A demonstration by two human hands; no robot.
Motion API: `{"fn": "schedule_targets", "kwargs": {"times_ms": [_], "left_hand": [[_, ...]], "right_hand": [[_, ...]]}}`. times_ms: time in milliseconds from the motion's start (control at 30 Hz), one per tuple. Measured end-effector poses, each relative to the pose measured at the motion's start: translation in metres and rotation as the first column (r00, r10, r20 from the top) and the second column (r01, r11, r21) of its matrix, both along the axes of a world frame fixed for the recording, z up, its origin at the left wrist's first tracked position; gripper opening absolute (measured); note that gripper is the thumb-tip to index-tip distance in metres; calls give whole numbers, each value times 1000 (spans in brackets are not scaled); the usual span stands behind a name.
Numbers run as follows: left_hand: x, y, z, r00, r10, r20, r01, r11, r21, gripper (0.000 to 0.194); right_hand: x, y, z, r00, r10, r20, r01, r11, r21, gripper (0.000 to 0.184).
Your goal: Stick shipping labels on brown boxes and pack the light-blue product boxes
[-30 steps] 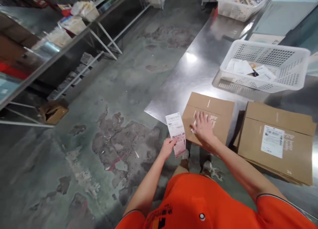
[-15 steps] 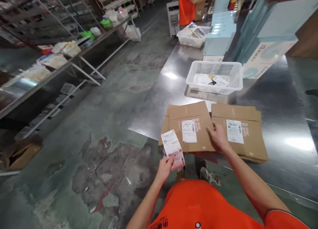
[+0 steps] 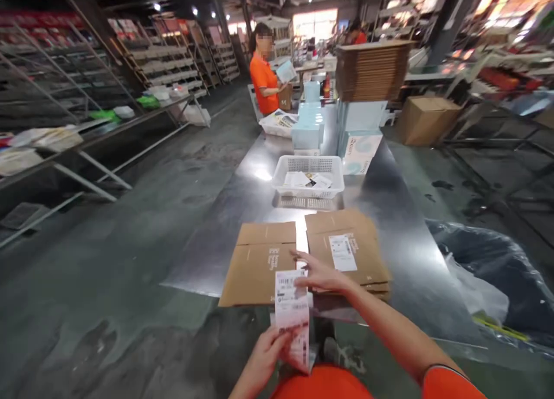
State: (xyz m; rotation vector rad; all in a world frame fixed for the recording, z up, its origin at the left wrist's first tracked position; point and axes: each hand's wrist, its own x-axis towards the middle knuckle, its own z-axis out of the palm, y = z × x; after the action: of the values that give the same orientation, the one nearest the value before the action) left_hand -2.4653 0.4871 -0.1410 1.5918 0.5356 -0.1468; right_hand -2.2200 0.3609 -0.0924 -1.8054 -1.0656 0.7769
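My left hand (image 3: pixel 269 353) is closed on a strip of printed shipping labels (image 3: pixel 291 306), low in front of my body. My right hand (image 3: pixel 320 273) reaches over the strip's upper end, its fingers apart and the thumb on or just over the label. Behind the strip lies a flat brown carton (image 3: pixel 255 272) with no label showing on its top face. To its right, a pile of flat cartons (image 3: pixel 367 243) carries a white shipping label (image 3: pixel 343 253) on the top one, turned slightly askew.
A white plastic basket (image 3: pixel 279 182) with cards stands farther back on the metal table (image 3: pixel 199 260). Beyond are light blue boxes (image 3: pixel 307 134) and stacked brown cardboard (image 3: pixel 372 73). A person in orange (image 3: pixel 263 81) holds a box. A plastic-lined bin (image 3: pixel 480 243) is at right.
The labelled carton from the left pile now appears on the right pile, exposing an unlabelled one. My right hand has left the carton for the label strip. The view has tilted up.
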Motion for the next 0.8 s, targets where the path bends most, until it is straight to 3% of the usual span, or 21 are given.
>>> {"fn": "schedule_targets", "kwargs": {"times_ms": [67,133,233,300,367,433,533,633,700,800], "left_hand": [[-8,3,-4,1000,-1,-23,1,999,-33,54],[-14,11,-1,995,93,-36,-97,988,-121,63],[-13,24,23,938,347,12,-336,918,-211,72],[-5,32,40,891,454,21,-449,886,-117,55],[7,43,42,860,510,-28,-510,860,1,44],[14,56,27,838,539,-84,-538,842,37,45],[10,75,-9,806,571,-159,-576,818,17,46],[-9,87,-39,803,558,-209,-578,814,-48,40],[-28,92,-53,812,529,-247,-566,817,-109,43],[-65,99,-66,816,494,-299,-557,810,-182,49]], "right_hand": [[-17,28,1,960,138,-242,-150,988,-32,44],[-30,43,-4,938,100,-333,-138,986,-92,31],[-57,52,-12,940,92,-329,-132,986,-101,36],[-78,57,-14,959,132,-250,-158,984,-86,38],[-91,63,-19,984,133,-118,-143,986,-83,35],[-92,72,-29,991,135,-14,-136,986,-96,27],[-72,97,-51,984,156,87,-144,981,-128,20],[-40,136,-67,960,32,278,9,989,-145,21],[-20,163,-72,881,17,473,89,976,-201,24],[-1,190,-78,735,142,663,117,936,-331,40]]}}
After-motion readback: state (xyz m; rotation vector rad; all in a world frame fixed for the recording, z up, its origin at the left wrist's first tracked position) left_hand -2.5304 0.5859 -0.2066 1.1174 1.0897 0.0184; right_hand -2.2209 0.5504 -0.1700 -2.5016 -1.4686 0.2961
